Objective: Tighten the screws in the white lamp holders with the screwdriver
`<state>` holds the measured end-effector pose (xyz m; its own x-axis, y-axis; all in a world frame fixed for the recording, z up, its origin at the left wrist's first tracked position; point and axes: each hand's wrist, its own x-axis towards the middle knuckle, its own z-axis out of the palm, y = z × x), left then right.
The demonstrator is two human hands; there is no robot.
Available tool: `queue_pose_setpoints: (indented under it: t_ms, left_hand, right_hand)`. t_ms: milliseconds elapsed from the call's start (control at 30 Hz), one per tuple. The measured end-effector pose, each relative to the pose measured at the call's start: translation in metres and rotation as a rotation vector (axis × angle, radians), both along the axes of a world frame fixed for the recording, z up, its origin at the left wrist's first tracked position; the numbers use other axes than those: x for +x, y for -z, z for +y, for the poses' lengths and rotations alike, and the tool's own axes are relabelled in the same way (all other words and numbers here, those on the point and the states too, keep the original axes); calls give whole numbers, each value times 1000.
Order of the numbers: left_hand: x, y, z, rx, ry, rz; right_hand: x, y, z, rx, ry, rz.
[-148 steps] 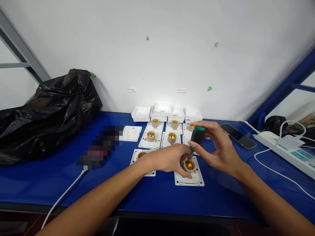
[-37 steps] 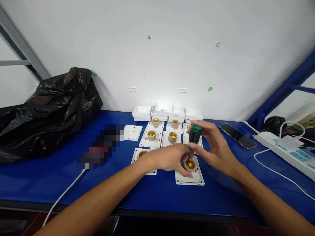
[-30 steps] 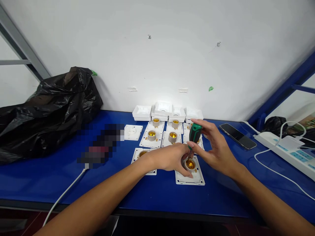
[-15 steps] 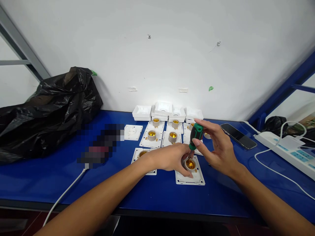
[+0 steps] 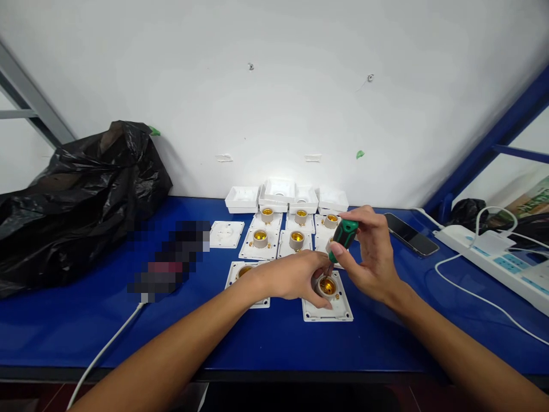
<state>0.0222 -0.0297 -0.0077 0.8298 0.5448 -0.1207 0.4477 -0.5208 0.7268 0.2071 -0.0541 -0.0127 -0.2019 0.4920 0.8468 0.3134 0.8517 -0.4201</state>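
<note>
A white square lamp holder (image 5: 327, 301) with a brass-lined socket lies on the blue table (image 5: 274, 343) near its front middle. My left hand (image 5: 295, 276) is closed around the socket's left side. My right hand (image 5: 371, 260) is closed on a green-handled screwdriver (image 5: 342, 234), which stands tilted with its tip down inside the brass socket.
Several more lamp holders (image 5: 257, 243) and white back boxes (image 5: 242, 198) lie behind, toward the wall. A black plastic bag (image 5: 77, 194) fills the left side. A phone (image 5: 410, 233), a white power strip (image 5: 493, 257) and cables lie to the right.
My right hand's fingers have shifted around the screwdriver handle, turning it over the socket. The view has moved slightly. My left hand stays on the socket.
</note>
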Motion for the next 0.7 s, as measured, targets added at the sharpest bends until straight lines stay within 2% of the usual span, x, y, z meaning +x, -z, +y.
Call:
queue_pose_setpoints:
  t_ms: [133,367,467,600,700]
  left_hand:
    - [0,-2,1,20,31,36]
    - [-1,-3,0,36,-3,113]
    - [0,-3,1,37,2,104]
    - [1,-3,2,21,12,104]
    - [0,-2,3,41,38,92]
  right_hand:
    - [-8,2,11,61,14,84]
    - [-19,-3,20,208,17,108]
    - [-18,0,14,153,-13,92]
    - [-13,3,3,-16,-29,102]
    - [-11,3,1,-14,-14,91]
